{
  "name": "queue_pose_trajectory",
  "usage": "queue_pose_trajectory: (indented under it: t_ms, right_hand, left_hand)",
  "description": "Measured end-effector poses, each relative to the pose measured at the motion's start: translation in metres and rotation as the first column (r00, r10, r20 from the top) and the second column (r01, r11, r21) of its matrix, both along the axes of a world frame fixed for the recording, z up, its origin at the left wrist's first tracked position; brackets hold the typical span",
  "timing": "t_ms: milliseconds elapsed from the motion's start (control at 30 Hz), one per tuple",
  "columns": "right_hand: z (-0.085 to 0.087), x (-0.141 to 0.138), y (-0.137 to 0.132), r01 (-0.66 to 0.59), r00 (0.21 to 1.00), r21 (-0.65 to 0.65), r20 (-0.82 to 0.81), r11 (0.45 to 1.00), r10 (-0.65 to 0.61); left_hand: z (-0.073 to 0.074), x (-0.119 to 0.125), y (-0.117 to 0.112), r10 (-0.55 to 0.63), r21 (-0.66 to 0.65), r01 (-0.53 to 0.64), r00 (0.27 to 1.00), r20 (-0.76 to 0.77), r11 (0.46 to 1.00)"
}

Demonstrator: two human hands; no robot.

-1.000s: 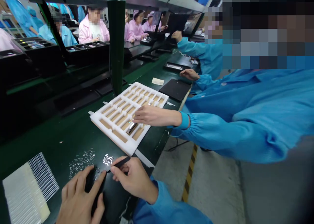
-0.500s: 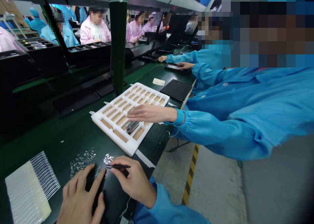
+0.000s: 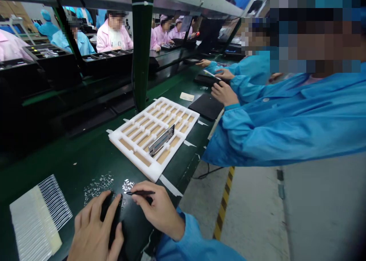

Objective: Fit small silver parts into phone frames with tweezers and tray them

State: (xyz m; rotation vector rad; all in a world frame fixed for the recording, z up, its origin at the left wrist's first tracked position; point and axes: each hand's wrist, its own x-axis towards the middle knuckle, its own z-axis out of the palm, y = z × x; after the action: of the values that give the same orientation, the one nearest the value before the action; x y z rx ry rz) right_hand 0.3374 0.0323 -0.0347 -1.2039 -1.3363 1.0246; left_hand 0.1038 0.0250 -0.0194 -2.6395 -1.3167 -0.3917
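Note:
My right hand (image 3: 160, 209) holds dark tweezers (image 3: 143, 192) in a pinch, their tip close to a small heap of tiny shiny metal pieces (image 3: 127, 185). To its left, my left hand (image 3: 95, 226) lies with its fingers spread and stretched forward, fingertips down near the bench surface. Something dark shows between those fingers; whether it is an object or shadow cannot be made out. More tiny shiny pieces (image 3: 98, 185) are scattered loosely just beyond my left fingertips. Further left lies a sheet with white strips (image 3: 55, 202), partly covered by a pale backing.
Ahead, a white foam tray (image 3: 154, 173) with slots holds a thin phone-like frame (image 3: 161, 140) on edge. Past it lie a black flat pad (image 3: 207, 106) and a paper slip (image 3: 187, 96). A co-worker's hand (image 3: 225, 93) is at right; a green post (image 3: 140, 51) rises behind the tray.
The co-worker's hand has drawn back from the foam tray toward the right, leaving the phone-like frame standing in a slot. My hands have barely moved; the tweezers remain by the heap.

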Motion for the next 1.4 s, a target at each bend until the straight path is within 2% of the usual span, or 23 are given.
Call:
queue_pose_trajectory:
  t_ms: [133,333,567,667,800,933,1000,1267,1400]
  right_hand:
    - [0.000,-0.002,0.000,0.003,0.998,-0.059,-0.055,0.998,-0.006]
    - [-0.001,-0.009,0.006,-0.032,0.983,-0.252,-0.181,0.967,-0.015]
    - [-0.001,-0.011,0.011,-0.003,0.974,-0.324,-0.217,0.946,-0.071]
    - [-0.004,-0.011,0.005,0.049,0.967,-0.290,-0.224,0.956,-0.117]
    - [-0.006,-0.010,-0.004,0.120,0.972,-0.147,-0.183,0.982,-0.146]
    - [0.002,-0.008,-0.008,0.008,1.000,0.039,-0.028,0.999,-0.007]
    - [0.006,-0.007,-0.007,-0.053,0.998,0.091,0.021,0.994,0.051]
    - [0.008,-0.005,-0.002,-0.133,0.991,0.112,0.039,0.985,0.129]
    - [0.009,-0.006,-0.001,-0.111,0.993,0.082,0.052,0.990,0.107]
  left_hand:
    - [0.000,0.001,0.001,0.000,0.007,0.000,1.000,0.000,1.000]
    - [0.006,0.006,0.001,-0.012,0.018,0.012,1.000,0.018,1.000]
    - [0.008,0.010,0.002,-0.001,0.014,0.001,1.000,0.013,1.000]
    - [0.005,0.008,0.002,0.004,0.003,-0.004,1.000,0.011,1.000]
    - [0.004,0.007,0.002,0.006,-0.028,-0.005,1.000,0.020,1.000]
    - [0.006,0.006,0.002,0.003,-0.031,-0.002,0.998,0.055,1.000]
    - [0.006,0.005,0.002,0.004,-0.026,-0.002,0.998,0.064,1.000]
    - [0.003,0.002,0.002,0.001,-0.019,0.000,1.000,0.031,1.000]
    - [0.000,-0.001,0.002,0.001,-0.028,0.000,1.000,0.029,1.000]
